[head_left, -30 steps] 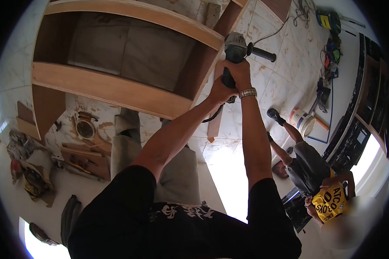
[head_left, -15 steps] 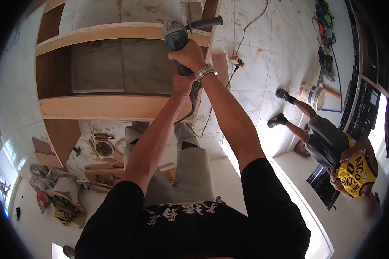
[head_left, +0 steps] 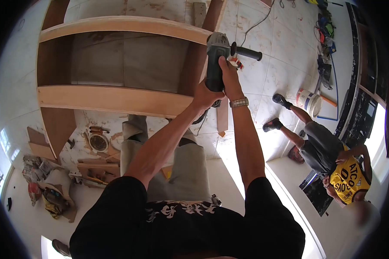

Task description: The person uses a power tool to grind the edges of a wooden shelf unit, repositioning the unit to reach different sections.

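Observation:
An angle grinder [head_left: 214, 64] with a grey head and a black side handle sticking out to the right is held in both my hands. My left hand [head_left: 206, 95] wraps round the rear of its body. My right hand [head_left: 231, 82], below a metal-banded watch [head_left: 239, 102], grips the body's right side with the thumb along the top. The grinder's head overlaps the right end of a wooden cabinet frame [head_left: 116, 98], at the corner of its middle board. The grinder's disc is hidden under the head.
A person in a yellow jersey [head_left: 352, 181] is at the right, feet near a white bucket [head_left: 309, 102]. A cord [head_left: 257, 23] crosses the tiled floor. Tools [head_left: 326, 32] line the far right wall. Below left lie a round-faced tool [head_left: 98, 142], a wood-filled box [head_left: 98, 172] and bags [head_left: 54, 200].
Both hands have carried the grinder rightward and slightly down, from over the frame's middle board to its right end. My right hand now lies along the grinder's right side.

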Available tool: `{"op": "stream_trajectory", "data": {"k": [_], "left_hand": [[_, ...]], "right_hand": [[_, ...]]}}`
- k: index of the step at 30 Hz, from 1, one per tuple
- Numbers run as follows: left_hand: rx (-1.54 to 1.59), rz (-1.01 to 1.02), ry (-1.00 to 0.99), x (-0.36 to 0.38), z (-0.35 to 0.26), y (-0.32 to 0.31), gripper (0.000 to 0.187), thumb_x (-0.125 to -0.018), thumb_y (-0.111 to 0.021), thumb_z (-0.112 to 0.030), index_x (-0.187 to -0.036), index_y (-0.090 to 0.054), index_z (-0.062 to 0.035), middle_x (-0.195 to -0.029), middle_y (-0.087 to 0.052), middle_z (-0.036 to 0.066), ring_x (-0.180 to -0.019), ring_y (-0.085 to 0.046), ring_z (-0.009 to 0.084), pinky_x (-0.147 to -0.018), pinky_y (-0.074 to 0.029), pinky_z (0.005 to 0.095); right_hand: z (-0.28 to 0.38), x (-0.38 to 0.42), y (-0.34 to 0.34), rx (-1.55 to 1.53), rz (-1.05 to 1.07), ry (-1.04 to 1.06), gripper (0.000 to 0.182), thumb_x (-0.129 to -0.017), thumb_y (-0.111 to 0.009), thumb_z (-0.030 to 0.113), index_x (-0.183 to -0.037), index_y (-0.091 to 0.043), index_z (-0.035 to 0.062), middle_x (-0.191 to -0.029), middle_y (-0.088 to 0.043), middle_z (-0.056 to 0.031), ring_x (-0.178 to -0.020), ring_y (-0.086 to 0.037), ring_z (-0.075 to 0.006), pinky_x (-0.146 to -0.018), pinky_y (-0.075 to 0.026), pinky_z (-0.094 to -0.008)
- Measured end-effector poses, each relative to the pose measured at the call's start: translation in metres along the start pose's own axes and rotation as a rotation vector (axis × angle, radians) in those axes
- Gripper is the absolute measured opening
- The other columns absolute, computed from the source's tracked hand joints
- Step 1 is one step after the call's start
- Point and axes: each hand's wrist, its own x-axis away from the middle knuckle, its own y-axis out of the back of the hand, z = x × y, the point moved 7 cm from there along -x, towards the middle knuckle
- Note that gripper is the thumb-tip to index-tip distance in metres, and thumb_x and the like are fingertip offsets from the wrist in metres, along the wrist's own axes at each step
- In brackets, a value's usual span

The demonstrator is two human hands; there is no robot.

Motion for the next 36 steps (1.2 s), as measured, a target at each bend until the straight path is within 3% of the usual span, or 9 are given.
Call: {"op": "stream_trajectory", "data": {"k": [6, 12, 13, 17, 21, 26, 30, 33, 36], "left_hand": [[-0.149, -0.073, -0.071, 0.024, -0.010, 0.015, 0.055, -0.064, -0.084, -0.007, -0.112, -0.060, 0.0026, -0.098, -0.068, 0.009, -0.084, -0.067, 0.0172, -0.075, -0.056, 0.0323], [-0.051, -0.018, -0.062, -0.005, -0.022, -0.002, 0.051, -0.063, -0.090, -0.009, -0.107, -0.066, 0.0006, -0.095, -0.072, 0.007, -0.085, -0.069, 0.0150, -0.077, -0.056, 0.0326], [-0.015, 0.012, -0.055, -0.014, -0.023, -0.005, 0.049, -0.063, -0.090, -0.010, -0.106, -0.067, 0.0000, -0.095, -0.072, 0.006, -0.085, -0.069, 0.0147, -0.076, -0.056, 0.0327], [0.090, 0.087, 0.002, -0.036, -0.018, -0.008, 0.043, -0.066, -0.091, -0.009, -0.104, -0.070, -0.0016, -0.097, -0.073, 0.005, -0.085, -0.070, 0.0145, -0.077, -0.056, 0.0314], [0.045, 0.018, -0.059, -0.041, -0.027, 0.006, 0.042, -0.066, -0.091, -0.008, -0.102, -0.070, -0.0013, -0.095, -0.074, 0.005, -0.084, -0.070, 0.0140, -0.075, -0.055, 0.0311], [0.090, -0.023, -0.063, -0.027, -0.048, 0.044, 0.036, -0.074, -0.086, -0.006, -0.105, -0.068, -0.0024, -0.092, -0.072, 0.005, -0.080, -0.068, 0.0136, -0.069, -0.054, 0.0317], [0.242, -0.047, -0.048, -0.019, -0.056, 0.076, 0.033, -0.077, -0.085, -0.009, -0.106, -0.069, -0.0023, -0.090, -0.072, 0.004, -0.076, -0.069, 0.0141, -0.066, -0.055, 0.0321], [0.224, -0.101, -0.065, -0.024, -0.058, 0.092, 0.029, -0.079, -0.084, -0.009, -0.104, -0.070, -0.0017, -0.088, -0.073, 0.005, -0.073, -0.070, 0.0144, -0.065, -0.055, 0.0315], [0.175, -0.019, -0.015, -0.018, -0.066, 0.074, 0.029, -0.078, -0.084, -0.009, -0.102, -0.071, -0.0014, -0.088, -0.073, 0.006, -0.074, -0.070, 0.0144, -0.066, -0.056, 0.0311]], "right_hand": [[-0.013, 0.016, -0.010, -0.254, 0.140, 0.090, 0.051, -0.094, -0.072, 0.032, -0.130, -0.061, -0.0026, -0.113, -0.068, -0.0075, -0.098, -0.064, -0.0132, -0.088, -0.053, -0.0292], [0.012, -0.019, 0.000, 0.347, -0.156, 0.178, 0.049, -0.080, -0.082, 0.031, -0.113, -0.069, -0.0027, -0.097, -0.072, -0.0081, -0.081, -0.067, -0.0149, -0.074, -0.055, -0.0299], [0.015, -0.027, 0.003, 0.336, -0.162, 0.147, 0.050, -0.075, -0.086, 0.033, -0.107, -0.071, -0.0019, -0.090, -0.072, -0.0069, -0.076, -0.066, -0.0141, -0.070, -0.055, -0.0304], [0.025, -0.042, 0.002, 0.402, -0.127, 0.021, 0.052, -0.074, -0.087, 0.035, -0.107, -0.071, -0.0014, -0.089, -0.072, -0.0063, -0.076, -0.066, -0.0138, -0.070, -0.055, -0.0305], [0.019, -0.058, -0.006, 0.440, -0.137, 0.061, 0.051, -0.074, -0.087, 0.035, -0.106, -0.071, -0.0022, -0.089, -0.072, -0.0072, -0.075, -0.067, -0.0147, -0.069, -0.055, -0.0317], [0.024, -0.066, -0.057, 0.423, -0.110, 0.114, 0.051, -0.073, -0.087, 0.033, -0.106, -0.070, -0.0036, -0.089, -0.073, -0.0104, -0.076, -0.069, -0.0173, -0.069, -0.056, -0.0338], [0.033, -0.082, -0.108, 0.563, 0.008, 0.192, 0.067, -0.065, -0.088, 0.037, -0.107, -0.065, -0.0101, -0.099, -0.073, -0.0276, -0.092, -0.074, -0.0359, -0.080, -0.059, -0.0407], [0.041, -0.081, -0.124, 0.623, -0.064, 0.251, 0.060, -0.069, -0.087, 0.041, -0.104, -0.071, -0.0055, -0.091, -0.075, -0.0199, -0.083, -0.074, -0.0328, -0.078, -0.058, -0.0400], [0.032, -0.083, -0.102, 0.567, -0.061, 0.207, 0.059, -0.070, -0.086, 0.041, -0.102, -0.071, -0.0061, -0.091, -0.075, -0.0197, -0.083, -0.075, -0.0302, -0.077, -0.058, -0.0390]]}}
